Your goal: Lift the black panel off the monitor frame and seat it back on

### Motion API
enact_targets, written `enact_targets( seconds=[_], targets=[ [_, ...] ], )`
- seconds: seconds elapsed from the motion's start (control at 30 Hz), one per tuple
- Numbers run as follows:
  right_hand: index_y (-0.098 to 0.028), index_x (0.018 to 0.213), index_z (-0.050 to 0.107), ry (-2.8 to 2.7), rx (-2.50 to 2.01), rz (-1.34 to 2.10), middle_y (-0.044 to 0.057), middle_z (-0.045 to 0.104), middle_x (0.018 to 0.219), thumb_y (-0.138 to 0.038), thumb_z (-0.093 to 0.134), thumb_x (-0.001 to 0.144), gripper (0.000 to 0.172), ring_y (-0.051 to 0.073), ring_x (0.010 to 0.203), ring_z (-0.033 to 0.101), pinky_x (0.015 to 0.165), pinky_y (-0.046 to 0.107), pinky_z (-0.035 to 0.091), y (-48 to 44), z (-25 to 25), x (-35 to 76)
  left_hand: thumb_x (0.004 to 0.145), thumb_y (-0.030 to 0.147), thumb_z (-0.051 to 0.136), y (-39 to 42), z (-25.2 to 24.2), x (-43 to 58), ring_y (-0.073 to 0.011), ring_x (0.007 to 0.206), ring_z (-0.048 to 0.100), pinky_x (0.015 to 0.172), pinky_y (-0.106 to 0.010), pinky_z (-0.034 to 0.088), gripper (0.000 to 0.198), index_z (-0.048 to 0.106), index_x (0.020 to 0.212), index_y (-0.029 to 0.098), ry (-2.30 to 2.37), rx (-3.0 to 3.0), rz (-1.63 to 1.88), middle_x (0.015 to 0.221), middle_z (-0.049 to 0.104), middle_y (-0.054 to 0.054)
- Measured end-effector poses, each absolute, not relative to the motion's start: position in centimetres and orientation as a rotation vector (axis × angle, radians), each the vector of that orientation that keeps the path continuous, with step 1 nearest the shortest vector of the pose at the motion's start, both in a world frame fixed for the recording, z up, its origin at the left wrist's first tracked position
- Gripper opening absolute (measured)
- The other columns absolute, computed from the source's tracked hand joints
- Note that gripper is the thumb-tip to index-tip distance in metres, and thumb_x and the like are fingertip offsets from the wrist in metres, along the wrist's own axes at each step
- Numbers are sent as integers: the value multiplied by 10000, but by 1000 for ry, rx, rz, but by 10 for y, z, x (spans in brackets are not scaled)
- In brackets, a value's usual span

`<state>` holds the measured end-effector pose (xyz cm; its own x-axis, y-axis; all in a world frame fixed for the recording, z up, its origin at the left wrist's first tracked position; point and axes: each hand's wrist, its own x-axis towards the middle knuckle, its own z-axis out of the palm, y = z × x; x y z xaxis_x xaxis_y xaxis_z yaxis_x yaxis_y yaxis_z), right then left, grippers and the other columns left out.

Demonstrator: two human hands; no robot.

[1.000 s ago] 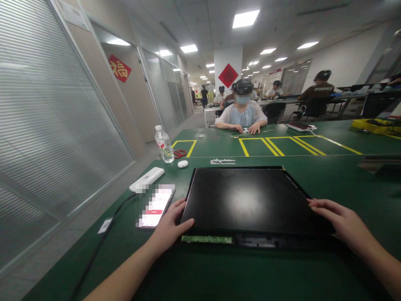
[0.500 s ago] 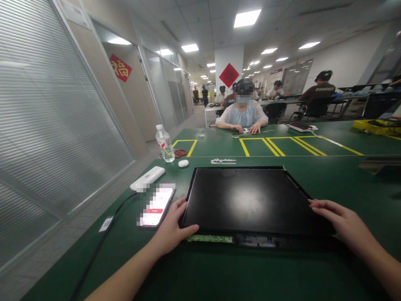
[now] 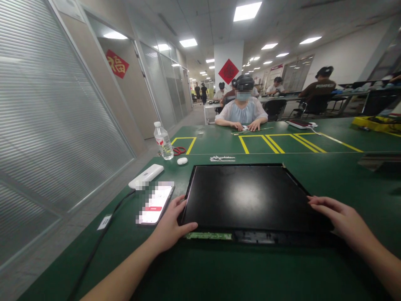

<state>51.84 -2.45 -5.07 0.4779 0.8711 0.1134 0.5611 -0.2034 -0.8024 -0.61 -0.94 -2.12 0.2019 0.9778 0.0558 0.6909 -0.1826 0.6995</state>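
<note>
A black display panel lies flat on the green table, its glossy face up. A strip of green circuit board shows along its near edge. My left hand grips the panel's near left corner, thumb on the front frame and fingers along the left side. At the right side, my right hand holds the edge with its fingertips; its thumb is mostly hidden. Close to my left hand lies a lit phone, partly blurred out.
Left of the panel are a white power bank with a black cable, a white earbud case, a water bottle and red scissors. White scraps lie beyond the panel. A masked co-worker sits opposite.
The whole view has shifted slightly. Both hands keep their places on the panel's sides, and the panel has not visibly moved on the table.
</note>
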Motion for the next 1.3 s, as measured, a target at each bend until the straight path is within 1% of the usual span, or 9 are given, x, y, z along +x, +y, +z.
enact_targets(
  seconds=[0.07, 0.13, 0.3, 0.4, 0.53, 0.77, 0.93, 1.1, 1.3],
  targets=[
    [-308, 729, 796, -1142, -1860, 532, 95, 826, 1140, -657, 674, 574, 401, 427, 1210, 692, 1002, 522, 497, -24, -50, 518, 810, 525, 802, -10, -17, -5, -442, 1538, 415, 1236, -603, 379, 762, 635, 1505, 260, 1538, 1965, 662, 1688, 434, -161],
    [-306, 718, 794, -1092, -1852, 593, 100, 821, 1158, -656, 700, 544, 403, 442, 1263, 657, 1056, 539, 454, -25, -47, 515, 831, 512, 788, -11, -12, -3, -441, 1539, 415, 1244, -598, 368, 761, 622, 1518, 230, 1534, 1995, 622, 1685, 431, -183],
    [-293, 746, 802, -1024, -1881, 655, 118, 787, 1269, -652, 737, 504, 438, 478, 1290, 617, 1024, 565, 454, -28, -37, 508, 828, 510, 799, -10, -5, -1, -445, 1554, 394, 1245, -587, 375, 747, 633, 1508, 250, 1524, 2054, 591, 1716, 402, -153],
    [-291, 734, 798, -1016, -1889, 651, 125, 783, 1275, -642, 737, 488, 433, 477, 1282, 620, 1013, 566, 454, -29, -33, 505, 816, 527, 804, -8, -5, -1, -444, 1553, 397, 1244, -577, 383, 760, 640, 1505, 250, 1543, 2080, 556, 1715, 413, -137],
    [-295, 731, 795, -1029, -1910, 647, 117, 777, 1294, -648, 724, 490, 434, 474, 1289, 619, 1032, 569, 449, -30, -32, 504, 800, 517, 814, -7, -1, 0, -452, 1535, 423, 1242, -587, 383, 752, 668, 1474, 217, 1565, 2083, 529, 1701, 438, -155],
    [-313, 685, 756, -1156, -1967, 541, 88, 811, 1205, -682, 678, 518, 412, 442, 1252, 664, 1101, 551, 423, -27, -42, 511, 756, 493, 850, -5, 0, -1, -443, 1513, 461, 1233, -574, 402, 676, 743, 1373, 240, 1555, 2088, 562, 1668, 496, -131],
    [-325, 698, 755, -1200, -1985, 463, 57, 823, 1163, -705, 641, 570, 417, 448, 1209, 688, 1045, 564, 473, -26, -45, 514, 736, 519, 864, -1, -1, -3, -452, 1509, 463, 1229, -583, 404, 710, 745, 1373, 227, 1556, 2104, 549, 1658, 507, -148],
    [-321, 721, 759, -1185, -2034, 440, 57, 819, 1177, -730, 623, 586, 451, 447, 1132, 715, 900, 543, 554, -26, -47, 515, 747, 525, 859, -2, 1, -4, -450, 1510, 463, 1211, -581, 430, 708, 740, 1380, 230, 1559, 2110, 526, 1660, 507, -142],
    [-347, 699, 771, -1222, -2040, 401, 35, 827, 1143, -771, 600, 566, 476, 459, 1128, 718, 938, 565, 542, -24, -49, 516, 751, 493, 868, -7, -1, -4, -453, 1495, 483, 1215, -610, 416, 706, 734, 1390, 223, 1571, 2096, 595, 1643, 523, -165]
  ],
)
